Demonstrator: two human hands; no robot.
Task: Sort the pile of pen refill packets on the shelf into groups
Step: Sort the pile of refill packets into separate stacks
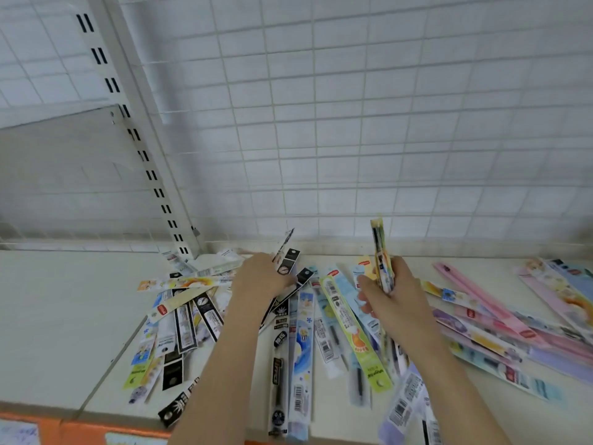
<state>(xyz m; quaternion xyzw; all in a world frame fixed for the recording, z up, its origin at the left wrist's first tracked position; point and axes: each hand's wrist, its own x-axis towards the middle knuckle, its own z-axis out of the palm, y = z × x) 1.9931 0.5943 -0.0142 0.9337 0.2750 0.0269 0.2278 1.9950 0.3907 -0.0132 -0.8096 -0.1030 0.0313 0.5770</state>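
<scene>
A loose pile of long, narrow pen refill packets covers the middle of the white shelf. My left hand reaches into the back of the pile and pinches one packet, whose far end tilts up off the heap. My right hand grips a small bundle of packets held nearly upright above the pile. A separate spread of pink and pastel packets lies on the right side of the shelf.
A white wire grid panel forms the back wall. A slotted metal upright stands at the back left. The shelf's front edge carries an orange price strip. Bare shelf surface lies on the left.
</scene>
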